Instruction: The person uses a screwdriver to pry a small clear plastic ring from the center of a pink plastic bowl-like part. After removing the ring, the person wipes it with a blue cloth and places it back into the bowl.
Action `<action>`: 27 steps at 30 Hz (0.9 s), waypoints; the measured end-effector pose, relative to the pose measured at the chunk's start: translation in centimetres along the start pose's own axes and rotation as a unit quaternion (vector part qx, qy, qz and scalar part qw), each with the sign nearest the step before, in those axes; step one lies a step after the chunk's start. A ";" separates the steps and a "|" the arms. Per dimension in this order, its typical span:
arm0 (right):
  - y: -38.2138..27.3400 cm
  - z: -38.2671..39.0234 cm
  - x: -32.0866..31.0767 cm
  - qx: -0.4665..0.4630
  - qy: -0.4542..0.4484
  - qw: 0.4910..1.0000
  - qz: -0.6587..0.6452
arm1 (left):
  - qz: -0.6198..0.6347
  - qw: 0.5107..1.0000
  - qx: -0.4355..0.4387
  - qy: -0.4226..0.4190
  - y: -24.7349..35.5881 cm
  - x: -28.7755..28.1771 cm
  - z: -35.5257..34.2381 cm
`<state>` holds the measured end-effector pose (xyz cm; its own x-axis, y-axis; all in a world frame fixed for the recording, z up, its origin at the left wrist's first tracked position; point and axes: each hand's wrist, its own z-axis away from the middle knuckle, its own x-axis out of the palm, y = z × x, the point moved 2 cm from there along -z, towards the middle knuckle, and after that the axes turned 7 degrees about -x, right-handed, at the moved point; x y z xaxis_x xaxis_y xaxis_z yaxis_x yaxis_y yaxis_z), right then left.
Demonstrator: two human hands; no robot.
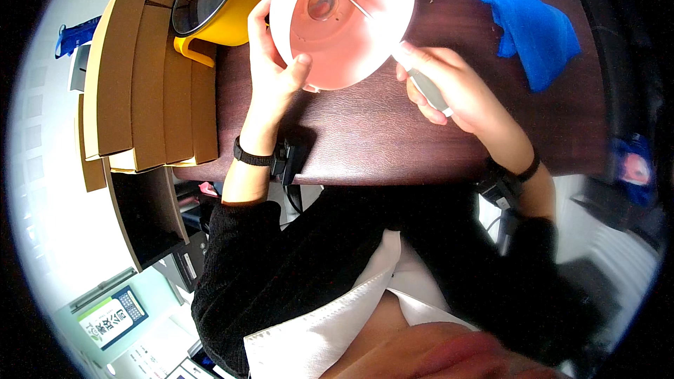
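My left hand [277, 77] grips a round pink plastic housing [323, 49] by its left side, with the thumb on the rim and the open inside facing me. A clear round part [322, 3] sits at the middle of its inside. My right hand [439, 84] is closed around the grey-and-white handle of a screwdriver [428, 88], whose thin shaft reaches into the pink housing, its dark tip just right of the clear part. Both sit over the dark wooden table [372, 140].
A yellow pot [239, 24] with a dark lid stands at upper left, beside tall folded cardboard [137, 77]. A crumpled blue cloth [526, 38] lies at upper right. Black devices on straps are at my wrists, and a dark shelf [144, 217] is below the cardboard.
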<state>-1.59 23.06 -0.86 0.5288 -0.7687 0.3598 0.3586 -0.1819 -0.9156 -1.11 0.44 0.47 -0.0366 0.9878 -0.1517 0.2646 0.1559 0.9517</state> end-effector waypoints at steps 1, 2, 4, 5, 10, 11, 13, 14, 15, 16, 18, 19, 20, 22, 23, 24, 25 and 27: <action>0.0 0.0 0.0 0.000 -0.001 1.000 -0.002 | -0.003 1.000 -0.001 -0.001 -0.1 0.0 0.0; 0.0 0.0 0.0 0.000 -0.002 1.000 -0.004 | -0.009 1.000 0.003 -0.003 -0.1 0.0 0.0; 0.1 0.0 0.0 0.001 -0.004 1.000 -0.007 | -0.021 1.000 0.009 -0.005 -0.1 -0.1 0.0; 0.1 0.0 0.0 0.003 -0.005 1.000 -0.012 | -0.026 1.000 0.011 -0.006 -0.1 -0.1 0.0; 0.0 0.1 0.0 0.002 -0.015 1.000 -0.023 | -0.022 0.999 0.020 -0.011 0.2 0.1 0.0; 0.0 0.1 0.0 0.003 -0.014 1.000 -0.028 | -0.019 1.000 0.020 -0.012 0.3 0.1 0.0; 0.0 0.1 0.1 0.006 -0.012 0.999 -0.038 | -0.013 1.000 0.020 -0.014 0.3 0.2 0.0; 0.1 0.1 0.1 0.006 -0.011 0.999 -0.041 | -0.010 1.000 0.019 -0.013 0.3 0.2 0.0; 0.1 0.1 0.0 0.006 -0.010 0.999 -0.043 | -0.007 1.000 0.019 -0.013 0.4 0.2 0.0; 0.1 0.1 0.0 0.006 -0.009 0.999 -0.046 | -0.003 1.000 0.018 -0.012 0.4 0.3 0.0; 0.1 0.1 0.0 0.003 -0.010 0.999 -0.047 | -0.006 1.000 0.021 -0.014 0.2 0.1 0.0; 0.1 0.1 0.0 0.001 -0.010 0.999 -0.048 | -0.008 1.000 0.022 -0.015 0.1 0.1 0.0; 0.1 0.1 0.0 0.002 -0.009 0.999 -0.046 | -0.020 0.999 0.027 -0.016 0.1 0.1 0.0; 0.1 0.2 0.0 0.006 -0.007 0.999 -0.042 | -0.046 0.998 0.036 -0.018 0.2 0.2 0.0; 0.1 0.2 0.0 0.009 -0.014 0.998 -0.055 | -0.039 0.998 0.035 -0.019 0.3 0.3 0.0; 0.1 0.2 0.1 0.012 -0.020 0.997 -0.068 | -0.033 0.999 0.033 -0.019 0.4 0.6 0.1; 0.2 0.2 0.1 0.016 -0.026 0.996 -0.080 | -0.027 0.999 0.032 -0.019 0.4 0.7 0.1; 0.0 0.4 0.3 0.040 -0.042 0.991 -0.119 | -0.067 0.996 0.056 -0.030 0.1 0.6 0.0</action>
<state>-1.13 23.08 -0.68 0.4832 -0.6550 0.5810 0.5385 -0.3009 -0.7870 -1.12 1.06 0.48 -0.0216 0.9553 -0.2949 0.3672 0.2819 0.8864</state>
